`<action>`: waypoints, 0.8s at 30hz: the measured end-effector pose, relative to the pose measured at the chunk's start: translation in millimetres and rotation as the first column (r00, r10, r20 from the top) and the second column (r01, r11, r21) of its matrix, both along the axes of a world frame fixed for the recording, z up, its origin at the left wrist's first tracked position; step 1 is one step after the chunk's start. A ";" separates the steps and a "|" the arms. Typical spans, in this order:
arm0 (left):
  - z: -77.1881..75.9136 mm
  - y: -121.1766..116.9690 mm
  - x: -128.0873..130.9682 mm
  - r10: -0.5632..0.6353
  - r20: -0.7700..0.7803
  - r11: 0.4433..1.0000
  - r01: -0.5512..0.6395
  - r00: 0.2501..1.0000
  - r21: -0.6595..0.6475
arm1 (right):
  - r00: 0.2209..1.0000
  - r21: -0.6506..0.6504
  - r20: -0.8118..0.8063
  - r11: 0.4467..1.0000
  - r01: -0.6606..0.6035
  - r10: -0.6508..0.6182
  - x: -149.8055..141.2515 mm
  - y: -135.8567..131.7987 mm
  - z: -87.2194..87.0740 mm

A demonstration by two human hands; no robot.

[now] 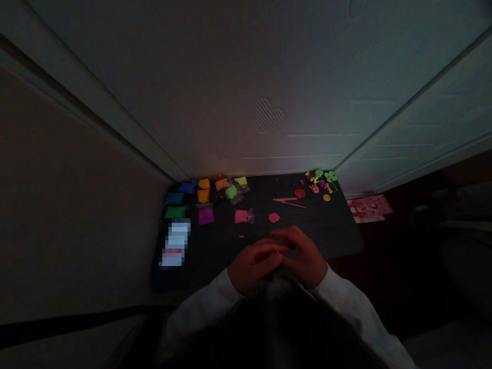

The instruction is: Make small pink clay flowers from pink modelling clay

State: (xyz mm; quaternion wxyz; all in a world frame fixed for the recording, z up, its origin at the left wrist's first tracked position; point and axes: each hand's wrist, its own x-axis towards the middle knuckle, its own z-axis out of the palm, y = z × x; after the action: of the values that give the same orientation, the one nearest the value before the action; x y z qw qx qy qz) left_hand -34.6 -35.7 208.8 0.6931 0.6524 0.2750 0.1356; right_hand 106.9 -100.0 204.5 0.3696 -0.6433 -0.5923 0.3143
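My left hand (251,265) and my right hand (303,257) meet over the table's near edge. Their fingers are bent and pressed together at the tips; whatever lies between them is too dark and small to make out. Just beyond the fingers lies a small pink flower-like piece (273,218). Left of it is an opened packet of pink clay (243,216), with a pink scrap (241,236) nearer to me. Farther back, a thin pink forked tool (289,201) lies by a red lump (300,193).
Bagged clay in several colours, such as a purple packet (206,216) and a green one (176,211), covers the dark table's (326,230) left side. A phone (176,243) lies at front left. Small coloured clay figures (317,180) cluster at back right, against the wall (230,102).
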 end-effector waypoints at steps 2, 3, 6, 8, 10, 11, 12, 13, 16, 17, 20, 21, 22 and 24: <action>-0.8 0.7 -1.2 0.003 0.004 1.000 -0.003 1.000 -0.001 | 1.000 0.005 0.009 1.000 0.021 -0.021 3.9 -2.4 -0.1; -1.0 1.3 -1.9 0.010 0.005 1.000 -0.010 1.000 -0.001 | 0.999 0.007 0.012 1.000 0.029 -0.029 6.5 -3.2 0.1; -0.7 2.7 -2.9 0.036 0.009 0.999 -0.036 0.999 -0.006 | 0.999 0.018 0.017 0.999 0.039 -0.040 14.6 -4.0 1.2; 0.0 1.5 -1.5 0.051 0.014 0.999 -0.051 0.999 -0.018 | 0.999 0.024 0.016 0.999 0.028 -0.029 18.3 -3.5 2.1; 1.0 -1.3 2.1 0.059 0.020 0.998 -0.058 0.998 -0.036 | 1.000 0.028 0.014 1.000 -0.001 0.001 20.0 -2.6 3.0; 1.7 -3.1 4.6 0.061 0.024 0.997 -0.060 0.998 -0.046 | 1.000 0.029 0.014 0.999 -0.021 0.021 20.7 -2.1 3.3; 2.4 -4.9 7.3 0.064 0.028 0.997 -0.062 0.998 -0.055 | 0.999 0.029 0.013 0.999 -0.043 0.042 21.7 -1.5 3.5; 3.1 -6.5 10.0 0.068 0.031 0.996 -0.066 0.997 -0.062 | 0.998 0.030 0.013 0.998 -0.063 0.063 23.1 -0.9 3.7; 4.4 -9.2 15.9 0.108 0.045 0.992 -0.105 0.993 -0.071 | 0.995 0.034 0.021 0.994 -0.103 0.103 32.1 1.7 4.5; 4.3 -9.5 16.9 0.126 0.053 0.990 -0.122 0.991 -0.069 | 0.994 0.035 0.025 0.993 -0.111 0.110 36.3 2.9 5.2; 2.9 -10.3 17.9 0.176 0.076 0.983 -0.172 0.981 -0.062 | 0.991 0.039 0.034 0.991 -0.131 0.130 47.2 7.0 8.1; 2.4 -10.8 18.0 0.188 0.080 0.981 -0.183 0.979 -0.062 | 0.990 0.040 0.035 0.990 -0.138 0.137 49.1 8.2 9.0; 2.0 -11.6 18.3 0.197 0.084 0.979 -0.192 0.977 -0.063 | 0.989 0.041 0.034 0.989 -0.145 0.144 49.9 9.3 9.7; 1.8 -13.6 18.7 0.209 0.088 0.977 -0.203 0.974 -0.068 | 0.986 0.041 0.031 0.986 -0.163 0.162 47.9 10.6 10.4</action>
State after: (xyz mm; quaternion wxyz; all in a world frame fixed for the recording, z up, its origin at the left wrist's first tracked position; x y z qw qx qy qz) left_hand -15.9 -49.3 210.7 0.7063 0.5926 0.3120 0.2295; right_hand 154.8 -89.4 214.9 0.3486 -0.5888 -0.6545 0.3215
